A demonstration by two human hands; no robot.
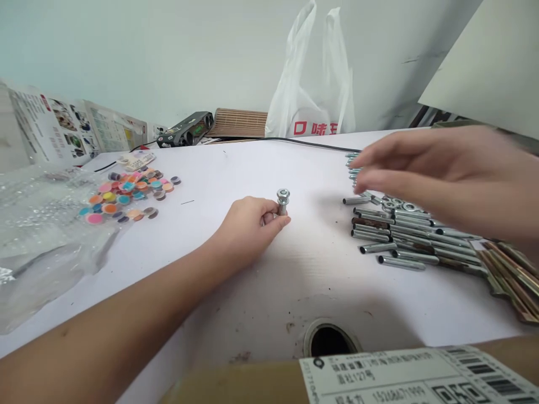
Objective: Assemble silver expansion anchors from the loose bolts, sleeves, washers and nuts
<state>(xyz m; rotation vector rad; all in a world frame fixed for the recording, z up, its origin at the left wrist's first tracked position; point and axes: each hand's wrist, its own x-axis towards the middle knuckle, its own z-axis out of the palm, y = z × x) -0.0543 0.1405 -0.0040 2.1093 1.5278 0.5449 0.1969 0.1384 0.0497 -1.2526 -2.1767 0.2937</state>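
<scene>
Near the middle of the white table point(210, 174), my left hand point(256, 224) pinches a silver bolt point(282, 203) upright, its hex nut and washer at the top. My right hand point(425, 174) hovers over the metal parts on the right, fingers apart and slightly blurred, with nothing seen in them. Beneath it lie several silver metal sleeves point(404, 262), some washers point(408, 207) and, farther right, brass-coloured rods point(509, 275). Part of the pile is hidden by my right hand.
Colourful round discs point(124, 199) and clear plastic bags point(46, 224) lie on the left. A white plastic bag point(311, 106) stands at the back beside a bamboo mat point(240, 122). In front are a round hole point(330, 339) and a labelled cardboard box point(236, 384).
</scene>
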